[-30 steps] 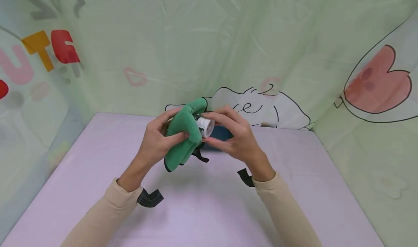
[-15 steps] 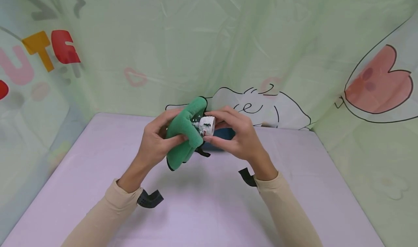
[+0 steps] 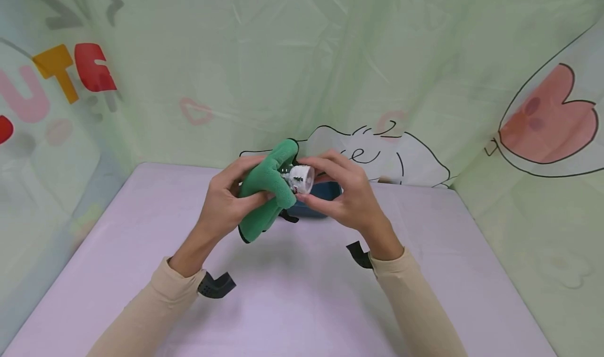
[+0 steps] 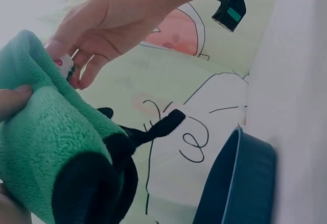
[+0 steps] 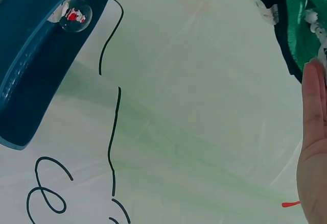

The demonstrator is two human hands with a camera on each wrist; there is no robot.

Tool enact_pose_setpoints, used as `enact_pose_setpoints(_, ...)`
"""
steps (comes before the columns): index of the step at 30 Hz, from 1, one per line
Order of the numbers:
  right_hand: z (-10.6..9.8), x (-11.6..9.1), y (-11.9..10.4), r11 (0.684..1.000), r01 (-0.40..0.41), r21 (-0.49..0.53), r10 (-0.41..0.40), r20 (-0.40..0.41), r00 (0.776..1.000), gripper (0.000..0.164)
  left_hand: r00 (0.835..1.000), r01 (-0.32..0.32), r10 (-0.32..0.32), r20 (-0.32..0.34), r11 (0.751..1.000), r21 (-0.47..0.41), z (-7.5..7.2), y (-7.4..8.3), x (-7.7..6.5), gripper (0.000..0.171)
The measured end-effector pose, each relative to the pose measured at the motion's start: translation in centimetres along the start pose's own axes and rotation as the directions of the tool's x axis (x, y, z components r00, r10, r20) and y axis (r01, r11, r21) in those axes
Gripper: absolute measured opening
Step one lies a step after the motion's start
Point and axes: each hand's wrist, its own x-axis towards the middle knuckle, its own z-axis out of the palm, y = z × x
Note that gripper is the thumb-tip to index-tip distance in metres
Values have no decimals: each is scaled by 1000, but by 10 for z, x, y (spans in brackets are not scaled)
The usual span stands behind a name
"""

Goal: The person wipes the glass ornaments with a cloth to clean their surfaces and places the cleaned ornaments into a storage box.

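Note:
A thick green cloth (image 3: 264, 184) with dark edging is held in my left hand (image 3: 225, 199), thumb on the near side. Its fold wraps the glass end of a small snow globe (image 3: 300, 180), so most of the dome is hidden. The globe's white base, with small dark green tree shapes, sticks out to the right. My right hand (image 3: 346, 194) pinches this base between thumb and fingers. In the left wrist view, a dark strap (image 4: 153, 132) hangs off the cloth. Both hands are raised above the table.
Behind the hands a dark blue basin (image 3: 325, 192) stands near the table's back edge. Another snow globe (image 5: 76, 16), with a red and white figure, lies in it in the right wrist view. Printed curtains surround the pale lilac table (image 3: 264, 304).
The snow globe's base has turned in my right fingers, showing different parts of its pattern. The cloth has shifted slightly around the dome, and my right hand has edged to the right.

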Motion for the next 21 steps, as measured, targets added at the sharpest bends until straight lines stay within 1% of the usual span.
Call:
enact_pose_setpoints(2, 1, 1, 0, 1000, 26, -8, -26, 9, 1000, 52, 1000, 22, -23, 3, 1000, 7, -1, 0, 0, 59)
enact_pose_setpoints(5, 0, 3, 0, 998, 59, 9, -59, 26, 998, 49, 998, 62, -62, 6, 998, 4, -2, 0, 0, 61)
enact_pose_setpoints(7, 0, 4, 0, 997, 71, 25, -72, 37, 997, 50, 996, 90, -90, 14, 996, -10, -2, 0, 0, 63)
enact_pose_setpoints(9, -1, 4, 1, 996, 74, 40, -76, 51, 996, 52, 993, 119, -118, 26, 992, -28, -2, 0, -1, 64)
enact_pose_setpoints(13, -3, 4, 2, 996, 67, 62, -72, 84, 994, 51, 985, 166, -162, 52, 984, -66, 0, 1, -2, 64)
enact_pose_setpoints(18, -5, 3, 3, 996, 74, 51, -80, 130, 988, 54, 978, 203, -199, 64, 977, -72, 0, 1, -3, 63)
enact_pose_setpoints(21, -6, 3, 4, 994, 97, 41, -102, 137, 985, 51, 972, 228, -221, 76, 968, -103, 0, 1, -3, 63)
